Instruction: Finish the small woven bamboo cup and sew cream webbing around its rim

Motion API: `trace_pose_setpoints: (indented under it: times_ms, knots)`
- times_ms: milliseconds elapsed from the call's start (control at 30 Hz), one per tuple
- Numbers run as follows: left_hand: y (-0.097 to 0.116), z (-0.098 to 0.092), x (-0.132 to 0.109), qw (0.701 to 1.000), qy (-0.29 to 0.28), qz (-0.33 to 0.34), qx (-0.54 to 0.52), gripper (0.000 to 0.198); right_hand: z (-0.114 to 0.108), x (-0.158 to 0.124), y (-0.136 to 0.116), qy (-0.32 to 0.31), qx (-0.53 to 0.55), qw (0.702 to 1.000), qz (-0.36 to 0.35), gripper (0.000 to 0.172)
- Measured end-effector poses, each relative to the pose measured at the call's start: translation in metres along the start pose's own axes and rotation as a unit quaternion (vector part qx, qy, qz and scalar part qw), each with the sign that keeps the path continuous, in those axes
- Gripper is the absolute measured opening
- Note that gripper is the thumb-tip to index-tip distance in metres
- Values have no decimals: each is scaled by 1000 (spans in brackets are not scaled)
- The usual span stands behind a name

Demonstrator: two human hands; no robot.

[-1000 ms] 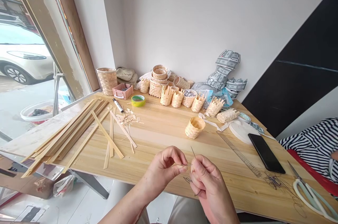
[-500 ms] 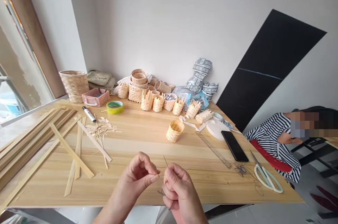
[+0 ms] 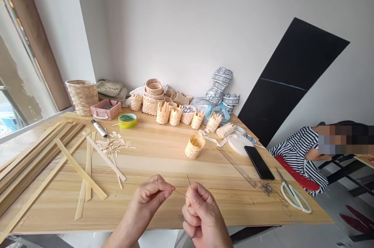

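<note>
While I am watching from afar, the left hand (image 3: 153,193) is pinching a fine wire (image 3: 181,193) and the right hand (image 3: 203,211) is clutching an upright dark wire (image 3: 188,181), the hands just apart above the wooden table (image 3: 163,217). This close work is demanding steady fingertips; a woven bamboo cup (image 3: 194,146) is standing beyond.

My wooden table (image 3: 157,158) carries loose bamboo strips (image 3: 80,169) near its left edge, with a woven bamboo cup (image 3: 194,146), phone (image 3: 259,163) and scissors (image 3: 293,197) toward the right.
</note>
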State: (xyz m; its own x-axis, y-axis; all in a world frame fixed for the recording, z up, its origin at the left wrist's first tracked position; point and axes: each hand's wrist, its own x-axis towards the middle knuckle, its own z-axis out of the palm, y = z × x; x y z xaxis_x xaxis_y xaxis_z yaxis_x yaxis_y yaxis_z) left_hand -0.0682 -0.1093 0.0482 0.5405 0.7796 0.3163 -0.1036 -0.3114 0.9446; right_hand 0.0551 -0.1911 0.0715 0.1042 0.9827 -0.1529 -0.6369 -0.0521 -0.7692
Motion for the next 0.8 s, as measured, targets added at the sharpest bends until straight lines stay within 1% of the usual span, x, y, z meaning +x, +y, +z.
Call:
trace_pose_setpoints:
  times_ms: [133,200,267,333,400,433,500,567,633,700,800]
  knots:
    - [3,0,2,996,4,-52,-77,16,6,-1,0,-11,-3,1000,-29,41]
    - [2,-1,3,983,-5,-106,-147,16,7,3,-1,-3,-8,1000,-25,40]
    - [0,-4,4,953,-27,-175,-246,16,7,9,-3,20,-20,999,-20,39]
    - [-2,-9,4,909,-59,-227,-345,16,7,16,-3,40,-35,998,-19,39]
    - [-3,-17,3,872,-81,-249,-414,17,8,22,-3,48,-48,997,-24,39]
    - [-3,-20,2,859,-85,-253,-436,17,9,25,-3,52,-53,997,-28,39]
    - [-3,-27,2,845,-84,-249,-466,16,11,30,-2,63,-59,996,-37,37]
    - [-2,-32,2,839,-81,-239,-482,18,13,34,-1,72,-64,995,-40,36]
    - [-1,-33,4,843,-75,-236,-478,22,13,37,1,74,-69,994,-37,36]
    - [-1,-32,6,856,-58,-247,-450,23,12,40,3,74,-76,994,-35,36]
    - [-1,-29,9,885,-32,-261,-384,24,10,43,5,70,-78,994,-26,35]
